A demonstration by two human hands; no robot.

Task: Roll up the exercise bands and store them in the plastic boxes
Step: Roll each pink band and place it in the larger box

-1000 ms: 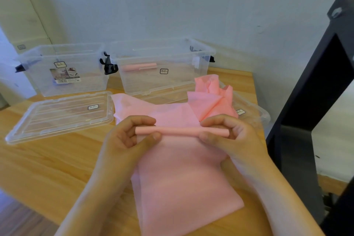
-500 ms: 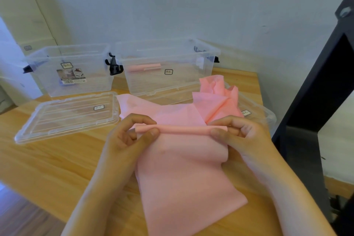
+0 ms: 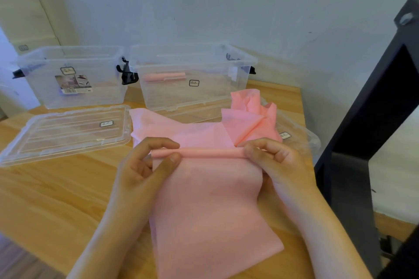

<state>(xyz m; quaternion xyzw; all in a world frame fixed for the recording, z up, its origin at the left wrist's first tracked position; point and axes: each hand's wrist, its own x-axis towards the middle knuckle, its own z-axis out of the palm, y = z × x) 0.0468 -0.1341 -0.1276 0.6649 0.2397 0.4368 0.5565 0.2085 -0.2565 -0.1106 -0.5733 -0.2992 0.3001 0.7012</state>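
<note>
A pink exercise band (image 3: 208,206) lies across the wooden table (image 3: 52,192) with its far end turned into a thin roll (image 3: 210,152). My left hand (image 3: 145,165) pinches the roll's left end between thumb and fingers. My right hand (image 3: 274,158) pinches the right end. Behind the roll more pink band (image 3: 249,118) lies crumpled in a heap. Two clear plastic boxes stand open at the back: the left box (image 3: 72,79) looks empty, and the right box (image 3: 192,79) holds one rolled pink band (image 3: 164,76).
A clear lid (image 3: 65,131) lies flat on the table's left side. Another clear lid (image 3: 294,136) sits partly under the pink heap at the right. A black frame (image 3: 367,120) stands just past the table's right edge. A wall rises behind the boxes.
The roll has turned a little further away from me, taking in more band. My right hand's fingers now cover the roll's right end. The view has shifted slightly.
</note>
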